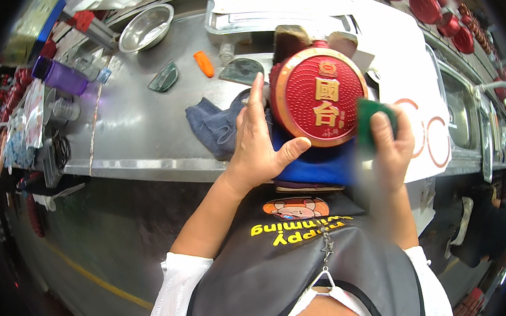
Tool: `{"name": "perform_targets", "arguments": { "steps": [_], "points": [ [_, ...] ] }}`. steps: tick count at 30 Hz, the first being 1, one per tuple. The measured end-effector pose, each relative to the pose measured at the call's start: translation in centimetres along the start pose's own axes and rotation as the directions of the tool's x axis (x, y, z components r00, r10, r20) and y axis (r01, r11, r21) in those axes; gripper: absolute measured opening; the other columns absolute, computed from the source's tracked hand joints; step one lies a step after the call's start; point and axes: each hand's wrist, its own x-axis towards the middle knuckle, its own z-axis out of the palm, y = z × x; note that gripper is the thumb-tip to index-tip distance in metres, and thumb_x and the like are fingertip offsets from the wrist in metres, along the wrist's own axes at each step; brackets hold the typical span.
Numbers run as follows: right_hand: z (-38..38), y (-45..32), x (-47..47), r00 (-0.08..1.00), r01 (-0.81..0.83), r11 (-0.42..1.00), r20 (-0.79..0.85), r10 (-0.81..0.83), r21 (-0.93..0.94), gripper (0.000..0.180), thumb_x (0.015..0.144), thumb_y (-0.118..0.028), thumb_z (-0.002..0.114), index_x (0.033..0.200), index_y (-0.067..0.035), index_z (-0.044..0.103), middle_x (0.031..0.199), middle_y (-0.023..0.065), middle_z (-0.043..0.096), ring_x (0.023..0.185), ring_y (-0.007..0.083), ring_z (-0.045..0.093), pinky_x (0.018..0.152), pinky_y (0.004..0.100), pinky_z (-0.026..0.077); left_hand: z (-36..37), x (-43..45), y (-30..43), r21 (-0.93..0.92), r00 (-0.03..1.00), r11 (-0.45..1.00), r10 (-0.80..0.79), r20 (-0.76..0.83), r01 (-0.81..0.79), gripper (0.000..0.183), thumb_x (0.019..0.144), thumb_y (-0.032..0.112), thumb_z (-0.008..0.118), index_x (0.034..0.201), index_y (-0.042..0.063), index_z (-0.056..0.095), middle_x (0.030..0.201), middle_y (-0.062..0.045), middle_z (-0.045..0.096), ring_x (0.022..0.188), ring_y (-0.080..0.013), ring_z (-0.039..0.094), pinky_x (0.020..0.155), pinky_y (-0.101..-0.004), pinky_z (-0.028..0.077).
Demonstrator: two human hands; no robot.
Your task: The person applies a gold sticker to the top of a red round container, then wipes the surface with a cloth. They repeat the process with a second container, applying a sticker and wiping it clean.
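A round red bottle (pixel 294 92) with a gold rim and raised gold characters rests tilted on a folded blue cloth (pixel 325 165), its neck pointing away from me against two worn blocks (pixel 288 41). My left hand (pixel 256 144) is spread along the bottle's left side, thumb by the lower rim; whether it touches is unclear. Between the thumb and fingers of my right hand (pixel 392 147) is a flat green scraper (pixel 365 118), at the bottle's right rim. That hand is blurred. Under and beyond my left hand lies a crumpled grey-blue towel (pixel 212 125).
Two dark green half-round pieces (pixel 164 78) and an orange finger cot (pixel 203 64) lie on the steel table (pixel 138 118). Behind are a metal bowl (pixel 147 28) and tray (pixel 211 23). White sheeting (pixel 399 57) with ring-shaped pieces (pixel 438 141) is right, before a sink (pixel 461 119).
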Motion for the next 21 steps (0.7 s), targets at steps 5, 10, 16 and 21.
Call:
{"name": "perform_targets", "arguments": {
  "steps": [5, 10, 16, 21],
  "points": [
    [-0.2, 3.7, -1.4, 0.898, 0.42, 0.771, 0.098, -0.428, -0.478, 0.024, 0.096, -0.02, 0.075, 0.102, 0.0, 0.064, 0.082, 0.0088, 0.065, 0.068, 0.0179, 0.061, 0.064, 0.03, 0.049, 0.5, 0.0, -0.1, 0.107, 0.998, 0.993, 0.055, -0.012, -0.054, 0.127, 0.079, 0.066, 0.078, 0.161, -0.005, 0.012, 0.152, -0.023, 0.047, 0.133, -0.0391, 0.05, 0.115, -0.051, 0.031],
    [-2.7, 5.4, 1.1, 0.944, 0.293, 0.859, -0.015, -0.33, -0.419, 0.029, 0.098, -0.025, 0.074, 0.103, 0.002, 0.064, 0.081, 0.008, 0.067, 0.07, 0.0144, 0.063, 0.064, 0.0281, 0.05, 0.5, 0.2, -0.2, 0.079, 0.995, 0.992, 0.098, -0.029, -0.095, 0.125, 0.079, 0.064, 0.079, 0.161, -0.005, 0.015, 0.148, -0.022, 0.052, 0.129, -0.0375, 0.054, 0.113, -0.0492, 0.035],
    [-3.5, 3.7, 5.7, 0.95, 0.267, 0.872, -0.041, -0.31, -0.411, 0.03, 0.098, -0.027, 0.073, 0.104, 0.001, 0.066, 0.081, 0.0079, 0.069, 0.073, 0.0114, 0.064, 0.064, 0.0268, 0.051, 0.7, 0.3, 0.0, 0.031, 0.996, 0.996, 0.082, -0.037, -0.081, 0.124, 0.08, 0.064, 0.079, 0.161, -0.006, 0.015, 0.145, -0.025, 0.053, 0.127, -0.0386, 0.056, 0.11, -0.0497, 0.04],
    [-2.8, 2.7, 7.4, 0.971, 0.196, 0.965, 0.17, -0.167, -0.173, 0.021, 0.099, -0.02, 0.071, 0.106, 0.0, 0.069, 0.087, 0.004, 0.071, 0.076, 0.0083, 0.065, 0.067, 0.0224, 0.053, 0.9, 0.1, 0.0, -0.052, 0.998, 0.997, 0.053, -0.041, -0.055, 0.125, 0.08, 0.064, 0.079, 0.161, -0.006, 0.014, 0.144, -0.025, 0.053, 0.127, -0.0388, 0.056, 0.11, -0.05, 0.041]
  ]
}}
